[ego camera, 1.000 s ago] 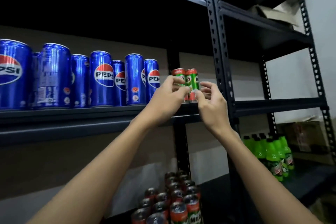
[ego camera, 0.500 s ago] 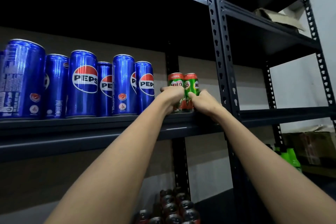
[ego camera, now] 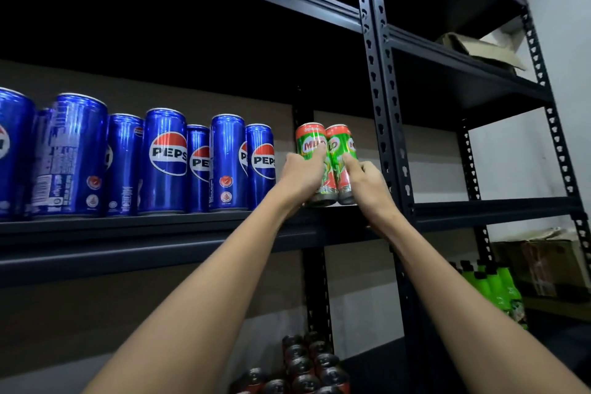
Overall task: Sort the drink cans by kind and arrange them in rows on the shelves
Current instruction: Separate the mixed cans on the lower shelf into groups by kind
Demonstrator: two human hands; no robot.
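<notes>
Two green and red Milo cans stand side by side on the dark metal shelf (ego camera: 160, 227), near the upright post. My left hand (ego camera: 300, 174) holds the left Milo can (ego camera: 309, 141), fingers laid up its front. My right hand (ego camera: 367, 182) holds the right Milo can (ego camera: 339, 150), index finger pointing up along it. To their left stands a row of several blue Pepsi cans (ego camera: 166, 157), reaching to the left edge of view. A small gap separates the nearest Pepsi can from the Milo cans.
A perforated black post (ego camera: 382, 105) rises just right of the Milo cans. Several more Milo cans (ego camera: 307, 368) stand on a lower shelf. Green bottles (ego camera: 499, 291) and a cardboard box (ego camera: 543, 262) sit lower right. Cardboard (ego camera: 483, 48) lies on the upper right shelf.
Both hands pushed the two Milo cans back onto the shelf and stayed on them. The view has shifted slightly, showing more Pepsi cans at left.
</notes>
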